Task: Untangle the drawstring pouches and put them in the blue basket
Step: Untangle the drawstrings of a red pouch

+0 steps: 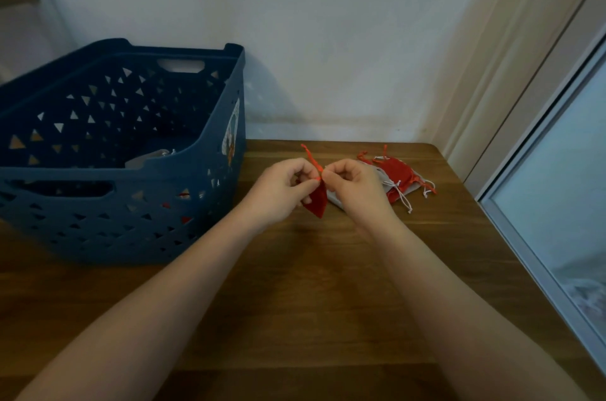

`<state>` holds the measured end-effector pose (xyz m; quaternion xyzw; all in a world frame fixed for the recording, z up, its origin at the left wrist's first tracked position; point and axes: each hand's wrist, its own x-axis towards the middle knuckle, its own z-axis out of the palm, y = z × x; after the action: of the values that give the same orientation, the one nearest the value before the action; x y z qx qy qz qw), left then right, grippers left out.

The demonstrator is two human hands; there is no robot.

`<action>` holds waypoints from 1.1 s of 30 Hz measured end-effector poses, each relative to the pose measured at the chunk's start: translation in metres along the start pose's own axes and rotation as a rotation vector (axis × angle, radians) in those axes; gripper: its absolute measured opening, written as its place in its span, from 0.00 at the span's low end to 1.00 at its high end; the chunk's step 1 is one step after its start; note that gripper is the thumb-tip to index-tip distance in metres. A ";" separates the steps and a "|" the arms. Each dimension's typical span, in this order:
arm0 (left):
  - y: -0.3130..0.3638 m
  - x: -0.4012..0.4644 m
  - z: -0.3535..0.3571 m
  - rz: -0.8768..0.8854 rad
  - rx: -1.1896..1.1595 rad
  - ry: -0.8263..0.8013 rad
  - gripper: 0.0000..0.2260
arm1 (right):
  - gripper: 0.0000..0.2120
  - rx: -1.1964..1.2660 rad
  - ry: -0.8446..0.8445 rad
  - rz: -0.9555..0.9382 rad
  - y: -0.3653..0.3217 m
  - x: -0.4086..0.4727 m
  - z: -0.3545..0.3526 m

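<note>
Red pouch [317, 200] pinched between left hand [282, 192] and right hand [354, 187].

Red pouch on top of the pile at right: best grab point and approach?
Pinch the red pouch by its gathered neck at the far-left end, where the orange cords fan out. Come from above: it lies flat on grey pouches, leaving no edge to slip under.

No readable text, sticker [232, 135] on blue basket [210, 213] side, perhaps printed, too blurred
</note>
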<state>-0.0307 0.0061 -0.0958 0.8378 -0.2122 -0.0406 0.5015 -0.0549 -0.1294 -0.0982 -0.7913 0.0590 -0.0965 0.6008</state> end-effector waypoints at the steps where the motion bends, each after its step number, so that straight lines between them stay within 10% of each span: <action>1: -0.001 0.000 0.001 0.018 0.005 0.012 0.06 | 0.04 0.003 0.015 0.001 -0.001 0.000 0.000; 18: 0.004 -0.005 -0.003 0.017 0.116 0.091 0.04 | 0.04 -0.953 0.025 -0.760 0.002 -0.001 -0.003; 33: 0.012 -0.004 0.001 0.225 0.138 0.309 0.04 | 0.11 0.454 -0.226 0.230 -0.015 0.007 -0.009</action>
<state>-0.0387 0.0015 -0.0865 0.8373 -0.2273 0.1596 0.4709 -0.0509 -0.1353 -0.0811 -0.6303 0.0581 0.0505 0.7725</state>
